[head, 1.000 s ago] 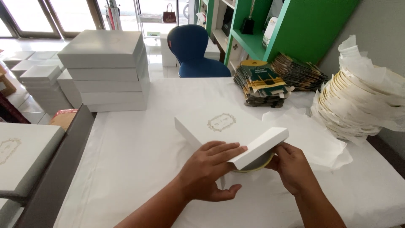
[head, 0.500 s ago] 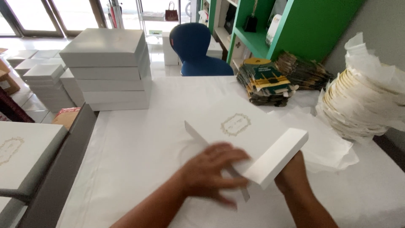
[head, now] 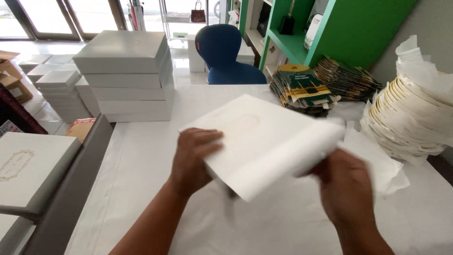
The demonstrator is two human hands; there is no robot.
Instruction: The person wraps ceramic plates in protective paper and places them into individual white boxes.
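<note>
A white-covered surface [head: 141, 189] carries a stack of grey boxes [head: 125, 75] at the back left. Above its middle, the left hand [head: 193, 158] and right hand [head: 347, 186] each grip a side of a flat white box lid [head: 264, 141], held tilted and blurred.

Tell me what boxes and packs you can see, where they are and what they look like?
White box: flat, square, held tilted by left hand and right hand.
Grey boxes: flat, stacked, table's far left.
Green packs: folded flat, piled by the shelf.
Cream box: left, pale oval mark.
</note>
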